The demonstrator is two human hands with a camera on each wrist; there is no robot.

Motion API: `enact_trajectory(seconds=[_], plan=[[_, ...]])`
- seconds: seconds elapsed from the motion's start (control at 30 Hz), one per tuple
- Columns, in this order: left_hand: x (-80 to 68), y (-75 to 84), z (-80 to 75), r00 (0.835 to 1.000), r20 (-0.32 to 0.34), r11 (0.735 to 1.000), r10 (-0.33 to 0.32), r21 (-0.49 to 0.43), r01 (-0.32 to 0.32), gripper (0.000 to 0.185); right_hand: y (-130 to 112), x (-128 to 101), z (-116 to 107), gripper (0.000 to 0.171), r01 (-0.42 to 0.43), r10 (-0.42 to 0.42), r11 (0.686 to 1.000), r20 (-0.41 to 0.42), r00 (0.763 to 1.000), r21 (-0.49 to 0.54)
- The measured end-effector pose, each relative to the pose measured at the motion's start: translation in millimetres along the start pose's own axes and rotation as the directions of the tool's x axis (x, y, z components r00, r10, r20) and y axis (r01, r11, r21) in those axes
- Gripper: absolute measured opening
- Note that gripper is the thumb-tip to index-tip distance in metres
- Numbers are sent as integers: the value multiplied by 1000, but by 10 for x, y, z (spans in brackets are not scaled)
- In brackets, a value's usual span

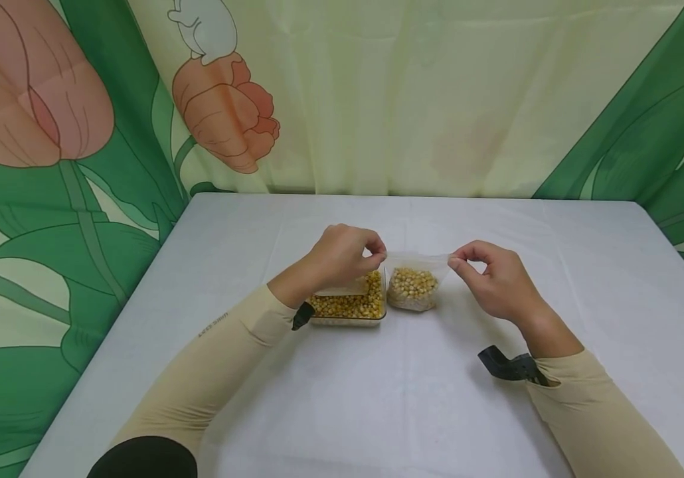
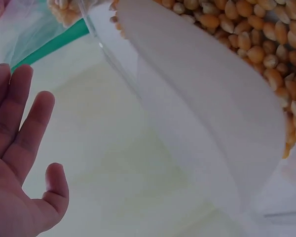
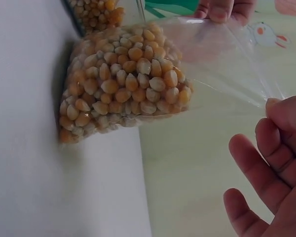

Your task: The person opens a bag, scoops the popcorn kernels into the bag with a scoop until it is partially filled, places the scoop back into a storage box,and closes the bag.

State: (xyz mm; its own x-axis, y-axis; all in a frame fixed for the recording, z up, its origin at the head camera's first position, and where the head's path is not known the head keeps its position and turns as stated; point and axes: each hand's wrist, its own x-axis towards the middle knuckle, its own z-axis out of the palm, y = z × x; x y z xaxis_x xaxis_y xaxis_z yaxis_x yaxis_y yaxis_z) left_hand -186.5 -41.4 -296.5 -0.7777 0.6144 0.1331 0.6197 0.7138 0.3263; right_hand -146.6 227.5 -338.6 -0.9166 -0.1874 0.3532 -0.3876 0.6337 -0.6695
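Take the clear bag of corn kernels (image 1: 413, 288) as your marker; it sits on the white-covered bench (image 1: 378, 398), about mid-bench. Just left of the bag, touching or nearly touching it, stands a clear container (image 1: 350, 307) filled with the same yellow kernels, with a white scoop (image 1: 342, 287) lying in it. Your left hand (image 1: 344, 254) hovers over that container, thumb and forefinger pinched on the bag's upper left corner, the other fingers spread loose, as the left wrist view shows. The bag's kernels sit heaped in its lower part, the empty top film stretched flat between your two hands. On the bag's right, your right hand (image 1: 494, 279) pinches the upper right corner between thumb and forefinger, remaining fingers loosely curled.
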Motion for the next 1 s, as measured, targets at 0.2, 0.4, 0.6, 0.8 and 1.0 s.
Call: enact_trajectory(seconds=[0.2,0.4,0.6,0.8,1.0], plan=[[88,62,-99,1000,4,1000,1,28,-1,14,-48,43,-106,18,-48,48,999,12,999,-11],[168,87,-141,999,26,999,-37,18,36,16,-35,97,-133,20,-72,72,997,30,997,9],[195,72,-90,988,106,990,-115,-74,123,17,7,109,-98,24,-134,130,991,122,984,23],[208,55,-65,980,127,979,-156,-112,171,15,38,123,-69,25,-146,140,989,143,980,32],[231,52,-48,979,122,978,-160,-113,174,20,56,138,-74,28,-141,135,990,150,979,31]])
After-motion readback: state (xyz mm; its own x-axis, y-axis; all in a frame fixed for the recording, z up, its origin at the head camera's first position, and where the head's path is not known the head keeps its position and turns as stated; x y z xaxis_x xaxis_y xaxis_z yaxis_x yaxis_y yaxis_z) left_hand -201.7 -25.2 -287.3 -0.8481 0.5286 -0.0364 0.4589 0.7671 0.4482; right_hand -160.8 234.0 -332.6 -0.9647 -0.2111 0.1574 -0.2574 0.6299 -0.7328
